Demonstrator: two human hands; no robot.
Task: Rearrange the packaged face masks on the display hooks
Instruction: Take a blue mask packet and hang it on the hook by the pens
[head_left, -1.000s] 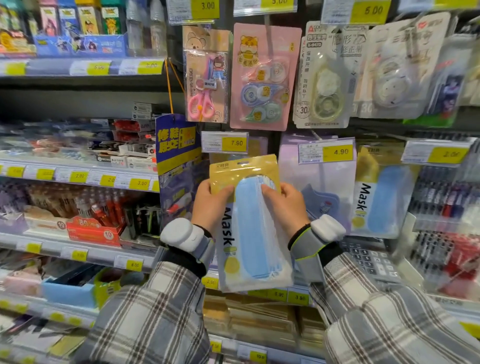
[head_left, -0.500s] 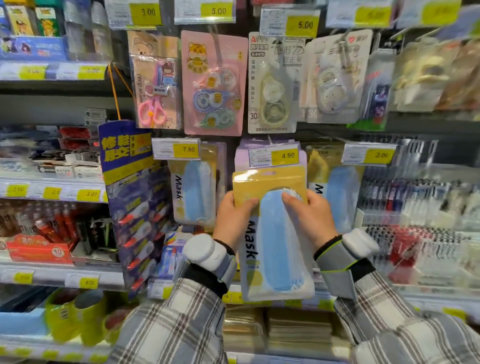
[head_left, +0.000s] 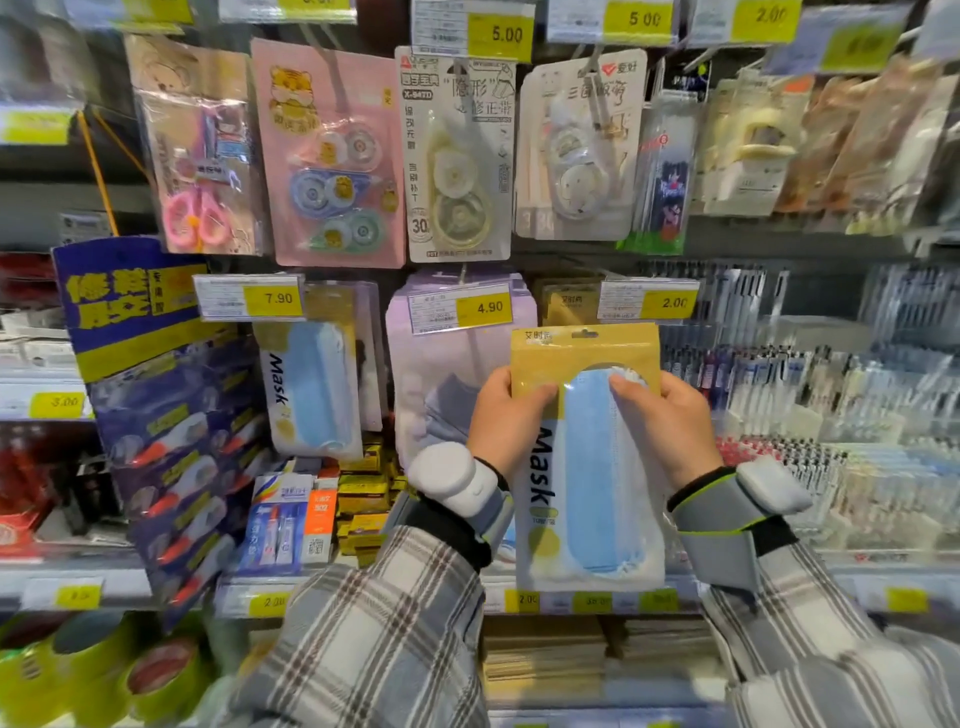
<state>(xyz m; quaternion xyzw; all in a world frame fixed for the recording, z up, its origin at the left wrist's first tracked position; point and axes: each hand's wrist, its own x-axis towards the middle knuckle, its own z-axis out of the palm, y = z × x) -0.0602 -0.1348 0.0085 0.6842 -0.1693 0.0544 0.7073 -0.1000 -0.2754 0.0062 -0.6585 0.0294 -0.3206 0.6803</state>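
I hold a yellow-topped pack of blue face masks (head_left: 587, 467) upright in both hands, in front of the hook under the 2.00 tag (head_left: 649, 300). My left hand (head_left: 506, 415) grips its left edge and my right hand (head_left: 670, 421) grips its right edge, thumbs on the front. Its hang hole sits just below that tag. Another yellow pack (head_left: 566, 301) hangs behind it on that hook. A second mask pack (head_left: 314, 387) hangs at the left under the 7.90 tag. A lilac pack (head_left: 441, 384) hangs between them under 4.90.
Correction tapes (head_left: 457, 156) and scissors (head_left: 200, 156) hang on the row above. A blue hanging strip of goods (head_left: 156, 415) is at the left. Pens fill racks (head_left: 831, 395) at the right. A shelf edge with price labels (head_left: 571, 603) runs below my hands.
Both hands carried the mask pack rightward, from the 7.90 hook past the 4.90 hook to the 2.00 hook. My view shifted right and closer to the display.
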